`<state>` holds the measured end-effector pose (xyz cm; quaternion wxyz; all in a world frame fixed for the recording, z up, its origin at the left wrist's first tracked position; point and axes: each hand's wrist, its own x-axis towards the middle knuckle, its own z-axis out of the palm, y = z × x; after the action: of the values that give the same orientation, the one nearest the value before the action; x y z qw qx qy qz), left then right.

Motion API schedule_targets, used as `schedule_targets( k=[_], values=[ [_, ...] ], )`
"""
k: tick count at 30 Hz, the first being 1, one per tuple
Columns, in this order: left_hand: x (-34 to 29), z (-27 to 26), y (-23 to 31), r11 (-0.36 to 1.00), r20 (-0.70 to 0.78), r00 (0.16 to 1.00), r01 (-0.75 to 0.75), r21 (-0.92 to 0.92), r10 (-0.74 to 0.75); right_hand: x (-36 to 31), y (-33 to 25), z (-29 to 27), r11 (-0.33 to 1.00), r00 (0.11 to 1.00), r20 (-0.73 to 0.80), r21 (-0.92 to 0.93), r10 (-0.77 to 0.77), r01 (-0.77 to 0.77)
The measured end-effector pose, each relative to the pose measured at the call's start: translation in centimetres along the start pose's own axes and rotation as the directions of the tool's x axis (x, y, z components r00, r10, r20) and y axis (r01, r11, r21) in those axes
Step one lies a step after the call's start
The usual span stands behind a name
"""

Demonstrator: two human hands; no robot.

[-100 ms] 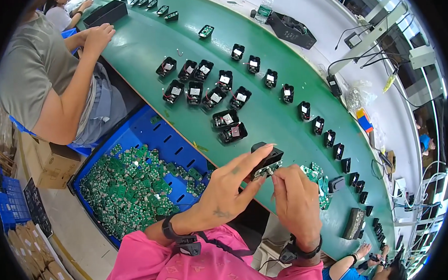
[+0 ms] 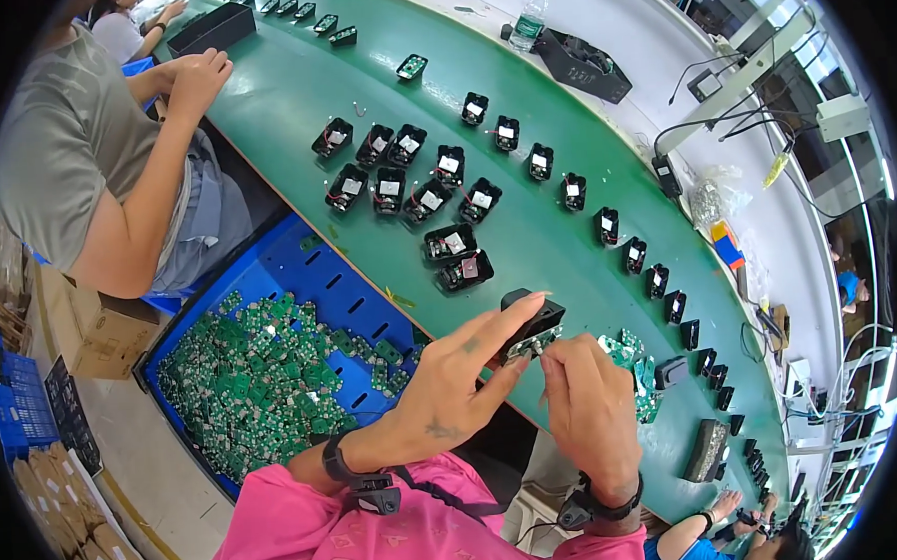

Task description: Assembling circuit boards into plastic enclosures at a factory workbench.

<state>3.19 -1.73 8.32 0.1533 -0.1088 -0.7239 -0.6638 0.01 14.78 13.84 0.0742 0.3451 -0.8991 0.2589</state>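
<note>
Over the near edge of the green table, my left hand (image 2: pixel 451 392) grips a small black plastic housing (image 2: pixel 538 314) between thumb and fingers. A small green circuit board (image 2: pixel 529 345) shows at the housing's open side, next to my left thumb. My right hand (image 2: pixel 592 414) is closed in a pinch against that board's edge; its fingertips hide whatever they hold. Just beyond the housing lie two open black housings (image 2: pixel 465 270) with wires and pale labels inside. Right of my right hand is a pile of loose green circuit boards (image 2: pixel 645 386).
Several similar housings (image 2: pixel 387 188) stand grouped on the table (image 2: pixel 290 97), with a long row beyond. A blue bin (image 2: pixel 312 251) of circuit boards sits left of me. A dark block (image 2: pixel 706 449) lies at right. A co-worker (image 2: pixel 73 166) sits at left, another person (image 2: pixel 690 540) lower right.
</note>
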Motion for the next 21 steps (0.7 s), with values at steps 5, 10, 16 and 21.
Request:
schedule_targets(
  k=[5,10,16,21],
  values=[
    [0.3,-0.1,-0.3,0.982,-0.006,0.99,-0.142,0.123,0.143,0.2,0.0,-0.1,0.997,1.0,0.027,-0.073,0.001,0.001],
    [0.0,-0.1,-0.1,0.968,0.028,0.998,-0.063,0.244,0.058,0.4,0.1,0.6,0.995,0.999,0.022,-0.098,-0.03,0.033],
    [-0.2,-0.2,-0.2,0.976,-0.007,0.997,-0.08,0.203,0.083,0.1,-0.2,1.6,0.998,0.998,-0.057,-0.044,0.031,-0.033],
    [-0.4,-0.5,-0.3,0.969,0.005,0.997,-0.079,0.235,0.08,0.2,-0.1,1.7,0.998,1.0,-0.016,-0.064,0.02,-0.021]
  ],
)
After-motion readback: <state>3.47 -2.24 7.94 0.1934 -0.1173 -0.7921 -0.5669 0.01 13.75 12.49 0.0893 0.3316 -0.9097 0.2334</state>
